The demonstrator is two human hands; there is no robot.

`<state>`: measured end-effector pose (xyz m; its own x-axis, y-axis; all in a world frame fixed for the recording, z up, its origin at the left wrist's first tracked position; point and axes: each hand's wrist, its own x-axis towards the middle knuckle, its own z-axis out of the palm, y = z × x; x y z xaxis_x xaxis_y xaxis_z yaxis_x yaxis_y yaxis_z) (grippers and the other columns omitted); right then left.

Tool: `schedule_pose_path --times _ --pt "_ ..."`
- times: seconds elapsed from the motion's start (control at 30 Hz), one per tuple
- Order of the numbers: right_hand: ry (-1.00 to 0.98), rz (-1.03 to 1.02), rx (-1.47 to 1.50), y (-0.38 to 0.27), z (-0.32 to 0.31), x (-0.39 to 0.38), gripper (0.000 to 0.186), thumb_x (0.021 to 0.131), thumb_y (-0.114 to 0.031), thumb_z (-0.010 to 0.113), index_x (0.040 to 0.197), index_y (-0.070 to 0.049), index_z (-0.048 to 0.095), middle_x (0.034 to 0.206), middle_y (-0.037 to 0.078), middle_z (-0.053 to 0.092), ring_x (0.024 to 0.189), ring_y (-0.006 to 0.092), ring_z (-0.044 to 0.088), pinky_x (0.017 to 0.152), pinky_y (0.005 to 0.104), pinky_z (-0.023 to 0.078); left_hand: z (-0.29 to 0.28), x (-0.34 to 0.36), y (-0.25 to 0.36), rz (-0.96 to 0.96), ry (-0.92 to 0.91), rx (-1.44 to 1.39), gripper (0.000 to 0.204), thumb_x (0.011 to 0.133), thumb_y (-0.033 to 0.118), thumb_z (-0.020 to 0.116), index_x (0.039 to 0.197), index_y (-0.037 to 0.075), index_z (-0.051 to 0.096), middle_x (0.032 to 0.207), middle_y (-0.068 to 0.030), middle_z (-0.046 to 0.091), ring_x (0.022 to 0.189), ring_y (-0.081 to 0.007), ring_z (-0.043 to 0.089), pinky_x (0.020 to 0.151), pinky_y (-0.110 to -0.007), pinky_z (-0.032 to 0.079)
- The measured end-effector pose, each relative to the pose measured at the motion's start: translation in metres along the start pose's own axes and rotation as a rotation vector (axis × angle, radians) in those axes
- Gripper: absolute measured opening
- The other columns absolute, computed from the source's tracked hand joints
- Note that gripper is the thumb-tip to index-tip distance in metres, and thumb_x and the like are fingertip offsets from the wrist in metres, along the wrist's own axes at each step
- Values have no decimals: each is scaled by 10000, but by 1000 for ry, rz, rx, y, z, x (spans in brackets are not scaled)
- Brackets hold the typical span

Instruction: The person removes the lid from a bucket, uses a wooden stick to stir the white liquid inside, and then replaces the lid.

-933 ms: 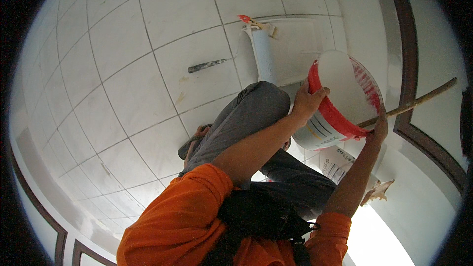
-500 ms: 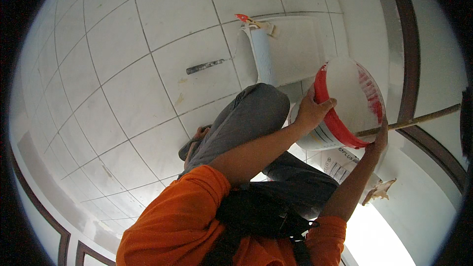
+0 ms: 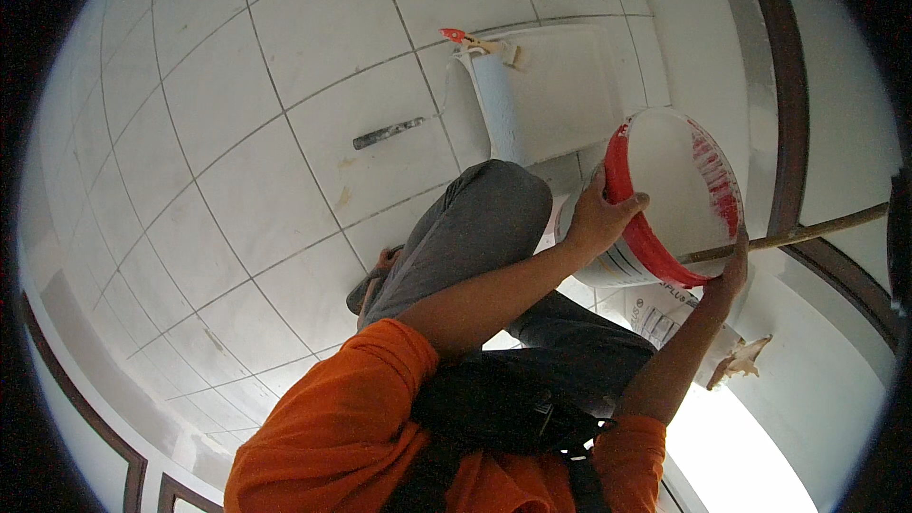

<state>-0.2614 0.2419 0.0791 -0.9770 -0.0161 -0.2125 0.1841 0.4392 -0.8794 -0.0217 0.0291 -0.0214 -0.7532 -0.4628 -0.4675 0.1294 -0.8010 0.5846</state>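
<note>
A bucket (image 3: 636, 220) with a red band round its rim and white material inside is tilted in front of my right knee. My left hand (image 3: 608, 217) grips the left side of the rim, its thumb over the edge. On the near right side my right hand (image 3: 730, 271) holds the rim, its fingers along the outer wall and partly hidden. A thin stick (image 3: 817, 230) reaches from inside the bucket, past my right hand, toward the right. The bucket's underside is hidden.
A paint roller (image 3: 498, 104) with a pale blue sleeve and dark handle lies across a white paint tray (image 3: 570, 85). A red-tipped paintbrush (image 3: 484, 44) rests at the tray's far edge. A white printed sack (image 3: 655, 315) stands below the bucket. The wall with brown trim (image 3: 790, 95) is on the right.
My view has shifted slightly, so the tray, roller and floor lines sit a little further left. Both hands keep their places on the bucket, which looks nearly unmoved.
</note>
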Motion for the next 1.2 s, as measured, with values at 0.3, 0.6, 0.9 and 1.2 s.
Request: schedule_pose_path --times 0.3,0.6,0.9,1.2 --pt "-61 21 42 -8 14 -12 665 902 -471 681 1385 -38 532 1347 150 586 1204 339 578 1037 473 456 -4 0 3 -98 -35 26 806 870 305 751 1476 -19 331 1306 -220 578 1166 -301 616 1003 -402 515" --pt "-53 24 22 -13 16 -22 653 916 -469 662 1386 -37 527 1362 172 572 1209 345 574 1045 467 450 -1 -2 -5 27 -49 9 767 888 296 733 1465 -17 337 1301 -220 578 1146 -286 627 972 -391 533" --pt "-64 32 -30 3 -13 -2 619 934 -461 632 1388 -51 535 1353 137 581 1206 333 573 1032 455 454 7 -7 -4 45 14 -108 630 863 271 776 1373 32 495 1188 -135 666 1038 -228 657 928 -359 531" --pt "-40 30 -14 -4 1 -18 656 928 -486 624 1414 -59 514 1363 139 573 1222 329 559 1045 459 440 1 -6 -2 6 -38 89 840 860 272 747 1512 4 290 1300 -220 579 1147 -298 623 986 -406 519"
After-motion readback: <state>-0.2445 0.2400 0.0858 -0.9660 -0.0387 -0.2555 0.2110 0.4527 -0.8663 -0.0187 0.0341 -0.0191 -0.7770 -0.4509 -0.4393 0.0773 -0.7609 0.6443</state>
